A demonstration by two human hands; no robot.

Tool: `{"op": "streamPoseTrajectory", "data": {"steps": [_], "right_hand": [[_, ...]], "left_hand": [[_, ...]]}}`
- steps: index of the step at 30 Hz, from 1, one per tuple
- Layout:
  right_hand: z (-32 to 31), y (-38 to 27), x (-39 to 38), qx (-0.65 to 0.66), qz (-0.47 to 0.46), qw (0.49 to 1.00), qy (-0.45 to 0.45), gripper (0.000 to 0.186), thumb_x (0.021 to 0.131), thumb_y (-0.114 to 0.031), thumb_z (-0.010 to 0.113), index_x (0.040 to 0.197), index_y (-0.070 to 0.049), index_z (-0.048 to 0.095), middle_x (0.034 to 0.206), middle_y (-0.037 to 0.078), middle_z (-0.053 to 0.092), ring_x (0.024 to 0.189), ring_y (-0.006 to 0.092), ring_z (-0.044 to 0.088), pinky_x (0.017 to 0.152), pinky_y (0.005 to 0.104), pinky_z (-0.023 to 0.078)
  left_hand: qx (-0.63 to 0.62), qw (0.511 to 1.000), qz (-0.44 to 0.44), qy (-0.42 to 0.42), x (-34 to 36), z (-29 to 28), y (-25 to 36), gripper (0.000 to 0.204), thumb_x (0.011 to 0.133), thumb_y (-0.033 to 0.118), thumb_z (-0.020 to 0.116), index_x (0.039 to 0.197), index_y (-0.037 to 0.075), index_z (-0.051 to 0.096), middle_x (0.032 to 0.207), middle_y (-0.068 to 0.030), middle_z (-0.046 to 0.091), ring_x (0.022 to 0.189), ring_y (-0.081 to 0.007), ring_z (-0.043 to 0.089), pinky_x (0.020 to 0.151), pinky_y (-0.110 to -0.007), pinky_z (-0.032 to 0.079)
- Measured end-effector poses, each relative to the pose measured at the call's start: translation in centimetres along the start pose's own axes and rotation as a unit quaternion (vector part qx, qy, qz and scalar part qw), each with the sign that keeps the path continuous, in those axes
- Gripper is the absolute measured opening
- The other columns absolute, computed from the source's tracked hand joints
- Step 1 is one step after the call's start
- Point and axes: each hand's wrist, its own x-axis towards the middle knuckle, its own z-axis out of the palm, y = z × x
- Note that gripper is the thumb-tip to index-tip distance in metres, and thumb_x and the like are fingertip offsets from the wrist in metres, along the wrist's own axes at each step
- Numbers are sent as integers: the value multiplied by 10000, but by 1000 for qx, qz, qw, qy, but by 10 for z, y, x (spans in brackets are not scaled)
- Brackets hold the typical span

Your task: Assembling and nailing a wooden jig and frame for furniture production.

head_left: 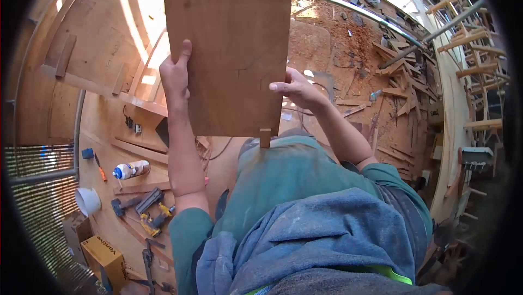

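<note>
Held up in front of me is a flat brown wooden panel [229, 55], its top edge slightly curved. Small wooden blocks sit at its upper right corner and at its lower edge, where one block [265, 137] sticks out below. My left hand [175, 75] grips the left edge, thumb on the near face and fingers hidden behind. On the right edge, lower down, my right hand [297, 89] holds the panel the same way, its thumb over the face. Thin dark lines mark the panel between the hands.
On the left lie a white and blue bottle [131, 170], a hammer [125, 204], a yellow power tool [156, 219], a screwdriver [101, 169] and a cardboard box [103, 259]. Sawdust and wood scraps [406, 80] cover the right side, below a metal pipe [357, 9].
</note>
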Motion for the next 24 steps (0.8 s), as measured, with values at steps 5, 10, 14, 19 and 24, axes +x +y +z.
{"op": "streamPoseTrajectory", "data": {"steps": [5,10,14,19,24], "right_hand": [[-24,-1,35,65,45,995,62,525,881,-140,694,1330,16,471,1205,121,632,1123,266,616,947,396,518],[-49,36,69,183,88,971,124,468,917,-158,658,1324,10,498,1284,115,586,1191,237,560,1053,393,427],[-59,36,103,171,105,973,115,393,953,-250,639,1234,18,574,1230,66,614,1145,186,563,1050,345,405],[-42,38,125,220,144,963,67,420,949,-199,640,1291,12,520,1274,86,581,1215,208,509,1099,379,361],[-15,44,129,236,159,958,32,404,949,-207,646,1274,2,529,1249,79,589,1182,197,527,1080,376,383]], "left_hand": [[319,945,-50,54,36,37,14,837,808,616,699,1315,-29,537,1177,-225,644,1123,-297,618,975,-382,470],[223,963,33,144,-59,-13,-7,814,844,506,721,1387,-20,419,1383,-247,481,1305,-329,469,1075,-421,382],[83,963,-128,222,-163,4,-44,811,887,450,701,1441,-15,334,1384,-232,467,1267,-330,487,1009,-423,435],[-3,951,-195,239,-207,67,-77,831,908,249,720,1517,7,207,1332,-176,474,1183,-232,522,979,-330,443],[-2,931,-146,335,-204,69,-104,861,891,145,734,1530,-5,176,1253,-155,561,1065,-181,595,895,-282,485]]}}
